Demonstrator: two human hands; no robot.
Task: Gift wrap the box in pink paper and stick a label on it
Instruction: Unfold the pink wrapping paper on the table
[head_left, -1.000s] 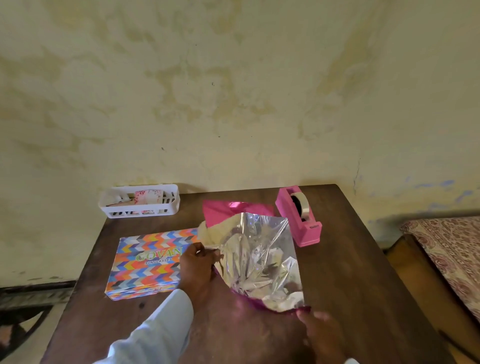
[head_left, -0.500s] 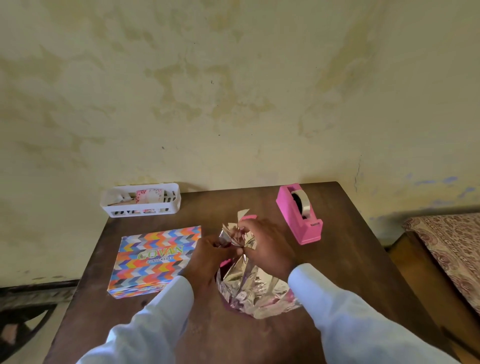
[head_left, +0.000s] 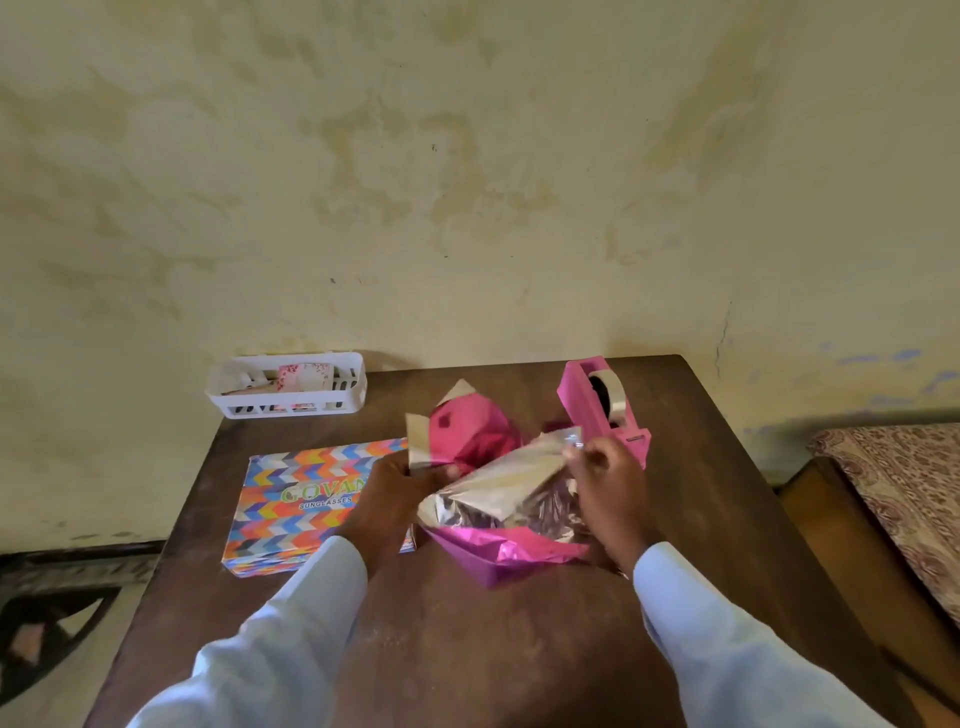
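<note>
With left hand (head_left: 395, 488) and right hand (head_left: 608, 473) both pinching the crumpled pink silver-backed foil sheet (head_left: 498, 556) at 3 o'clock of the chevron-print cardboard box (head_left: 301, 499), one hard tug probably rips it.

Half a second ago both hands were bunched together over the crumpled pink paper (head_left: 506, 480), left of the tape dispenser (head_left: 597, 410). Now they have drawn apart. The right hand (head_left: 608, 483) pinches a silver corner just beside the dispenser's near end, the left hand (head_left: 395, 499) grips the edge farther from it, and the sheet has opened, with a pink flap raised between them.
</note>
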